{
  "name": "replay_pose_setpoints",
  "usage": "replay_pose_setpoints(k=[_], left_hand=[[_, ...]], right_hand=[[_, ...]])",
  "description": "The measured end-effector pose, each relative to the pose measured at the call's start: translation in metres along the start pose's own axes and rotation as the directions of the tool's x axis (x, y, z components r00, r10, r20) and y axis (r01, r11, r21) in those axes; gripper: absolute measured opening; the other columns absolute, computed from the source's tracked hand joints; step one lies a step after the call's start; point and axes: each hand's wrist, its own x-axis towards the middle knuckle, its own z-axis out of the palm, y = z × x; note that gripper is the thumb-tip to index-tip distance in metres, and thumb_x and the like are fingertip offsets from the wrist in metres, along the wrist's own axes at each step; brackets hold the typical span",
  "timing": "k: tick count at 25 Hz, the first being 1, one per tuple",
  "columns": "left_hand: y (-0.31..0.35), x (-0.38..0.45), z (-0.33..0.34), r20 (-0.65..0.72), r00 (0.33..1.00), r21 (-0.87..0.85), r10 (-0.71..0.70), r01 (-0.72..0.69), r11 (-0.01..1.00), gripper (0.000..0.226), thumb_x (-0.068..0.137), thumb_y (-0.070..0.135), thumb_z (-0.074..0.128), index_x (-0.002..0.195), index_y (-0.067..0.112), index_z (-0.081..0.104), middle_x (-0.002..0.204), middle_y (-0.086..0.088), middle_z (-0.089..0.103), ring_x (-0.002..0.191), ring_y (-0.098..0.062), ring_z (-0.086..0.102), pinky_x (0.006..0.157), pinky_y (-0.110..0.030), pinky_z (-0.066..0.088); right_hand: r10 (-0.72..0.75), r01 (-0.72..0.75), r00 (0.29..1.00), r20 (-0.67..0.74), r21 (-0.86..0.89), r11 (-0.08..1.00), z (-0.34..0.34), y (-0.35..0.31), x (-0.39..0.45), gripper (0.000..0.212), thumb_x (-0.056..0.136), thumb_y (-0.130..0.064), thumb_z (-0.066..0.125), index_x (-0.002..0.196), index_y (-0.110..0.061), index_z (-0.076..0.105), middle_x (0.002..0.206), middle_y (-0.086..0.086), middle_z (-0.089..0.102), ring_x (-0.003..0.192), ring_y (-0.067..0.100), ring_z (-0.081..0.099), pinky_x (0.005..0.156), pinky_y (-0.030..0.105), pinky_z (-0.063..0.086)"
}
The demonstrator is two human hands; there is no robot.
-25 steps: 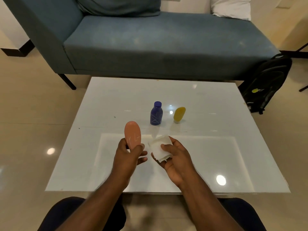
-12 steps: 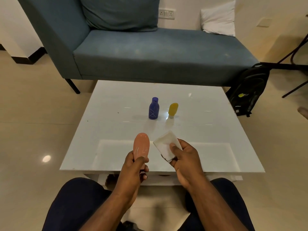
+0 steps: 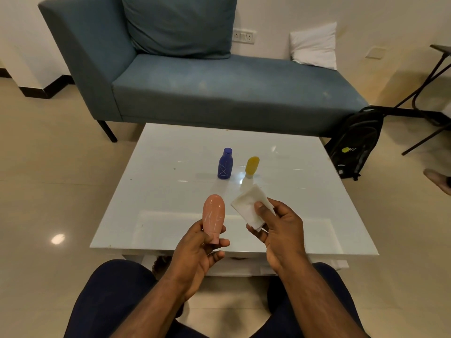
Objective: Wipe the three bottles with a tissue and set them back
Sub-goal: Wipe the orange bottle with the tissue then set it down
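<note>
My left hand point(image 3: 197, 250) grips a pink bottle point(image 3: 213, 215) by its cap end, rounded end up, above the near edge of the white table point(image 3: 170, 191). Just to its right, my right hand point(image 3: 280, 230) pinches a folded white tissue point(image 3: 249, 206), a small gap apart from the pink bottle. A blue bottle point(image 3: 225, 164) stands upright in the middle of the table. Beside it on the right stands a yellow bottle point(image 3: 251, 167), cap down.
A blue sofa point(image 3: 219, 89) with a cushion runs behind the table. A black backpack point(image 3: 353, 145) leans on the floor at the right, near a dark folding-table leg point(image 3: 424, 113). My knees sit under the table's near edge.
The view has pulled back and tilted up, showing more sofa. Both hands have drawn toward the table's near edge, still holding the pink bottle and the tissue. The bottle and tissue are slightly further apart.
</note>
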Motion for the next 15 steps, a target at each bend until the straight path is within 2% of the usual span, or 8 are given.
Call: replay_pose_setpoints(k=[2,4,6,8,9,11,13,15], left_hand=[[0.0005,-0.0008,0.0007,-0.006,1.0,0.013,-0.002,0.002,1.0,0.037,0.099,0.006,0.046,0.134,0.014,0.055,0.12,-0.014,0.07,0.094,-0.026,0.072,0.073,-0.033,0.058],[0.0021,-0.0024,0.0018,-0.013,1.0,0.014,-0.004,0.005,1.0,0.036,0.1,0.007,0.045,0.134,0.015,0.054,0.121,-0.014,0.07,0.093,-0.026,0.072,0.072,-0.033,0.058],[0.0026,-0.0025,0.002,-0.025,1.0,0.012,-0.007,0.007,1.0,0.036,0.101,0.007,0.044,0.134,0.016,0.053,0.121,-0.014,0.069,0.093,-0.026,0.073,0.072,-0.033,0.058],[0.0026,-0.0023,0.0026,-0.032,0.999,0.021,-0.008,0.009,1.0,0.036,0.101,0.007,0.044,0.135,0.017,0.053,0.122,-0.013,0.069,0.092,-0.025,0.073,0.072,-0.033,0.058],[0.0031,-0.0026,0.0035,-0.034,0.999,0.024,-0.009,0.01,1.0,0.036,0.101,0.007,0.044,0.135,0.018,0.053,0.122,-0.013,0.069,0.093,-0.025,0.073,0.072,-0.033,0.058],[0.0035,-0.0028,0.0047,-0.031,0.999,0.025,-0.008,0.009,1.0,0.036,0.101,0.006,0.045,0.134,0.019,0.053,0.123,-0.013,0.069,0.095,-0.026,0.074,0.073,-0.033,0.059],[0.004,-0.0026,0.0054,-0.026,1.0,0.03,-0.004,0.005,1.0,0.036,0.101,0.006,0.046,0.134,0.02,0.054,0.123,-0.011,0.069,0.1,-0.028,0.074,0.075,-0.033,0.059],[0.0042,-0.0023,0.0055,-0.017,1.0,0.033,-0.006,0.006,0.999,0.037,0.101,0.006,0.047,0.134,0.021,0.055,0.124,-0.01,0.07,0.104,-0.028,0.073,0.077,-0.033,0.059]], right_hand=[[0.022,-0.022,1.0,0.004,0.027,0.999,0.0012,-0.0016,-0.0008,0.021,0.085,-0.014,0.067,0.1,-0.028,0.063,0.108,0.0,0.064,0.099,0.026,0.062,0.068,0.037,0.059],[-0.008,0.008,1.0,0.015,0.022,1.0,0.0008,-0.0031,0.0002,0.035,0.085,-0.01,0.067,0.113,-0.03,0.061,0.113,0.0,0.059,0.099,0.029,0.063,0.071,0.04,0.06],[-0.049,0.048,0.997,0.061,0.021,0.999,0.0008,-0.0064,-0.0016,0.042,0.086,-0.006,0.065,0.121,-0.029,0.06,0.113,-0.002,0.059,0.09,0.031,0.067,0.07,0.038,0.06],[-0.054,0.052,0.991,0.121,0.024,0.998,0.0001,-0.0086,-0.0032,0.03,0.088,-0.005,0.062,0.111,-0.022,0.067,0.112,0.002,0.062,0.084,0.032,0.069,0.068,0.035,0.059],[-0.042,0.038,0.989,0.143,0.026,0.999,-0.0007,-0.0087,-0.0032,0.024,0.089,-0.003,0.06,0.104,-0.019,0.07,0.112,0.004,0.063,0.086,0.032,0.069,0.07,0.034,0.059],[0.003,-0.011,0.976,0.217,0.033,0.999,-0.0033,-0.0073,-0.0027,0.029,0.087,0.006,0.057,0.101,-0.015,0.071,0.116,0.004,0.062,0.099,0.032,0.064,0.079,0.039,0.058],[-0.012,0.042,0.958,0.288,-0.097,0.994,-0.0039,-0.0074,-0.0038,0.043,0.082,0.011,0.058,0.107,-0.022,0.068,0.118,-0.005,0.059,0.108,0.026,0.057,0.087,0.042,0.055],[-0.101,0.178,0.951,0.293,-0.25,0.952,-0.0029,-0.007,-0.0073,0.043,0.081,0.004,0.065,0.104,-0.032,0.068,0.109,-0.016,0.063,0.103,0.016,0.06,0.086,0.033,0.055]])
